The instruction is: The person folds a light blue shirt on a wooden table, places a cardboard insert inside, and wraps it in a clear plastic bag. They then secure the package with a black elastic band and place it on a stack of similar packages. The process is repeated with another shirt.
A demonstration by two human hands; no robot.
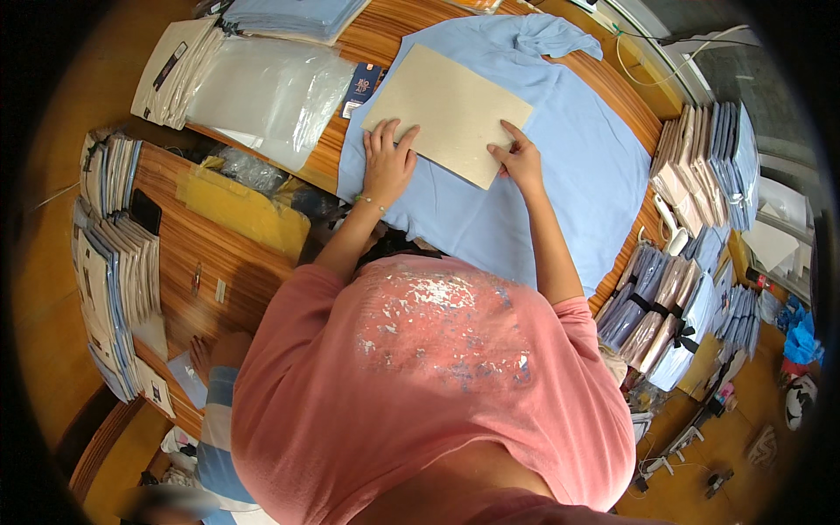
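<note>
Well L of my L hand (388,164), clear plastic bags (271,92); nearer, just beyond it, a navy tag (361,87). L hand's fingers spread flat on the near-L edge of the cardboard sheet (451,101), lying betw. my hands atop the pale-blue garment (586,175). R hand (518,160), apart from L: thumb & index on sheet's R edge, can't tell if clamped. Further R, folded garment stacks (691,166).
</note>
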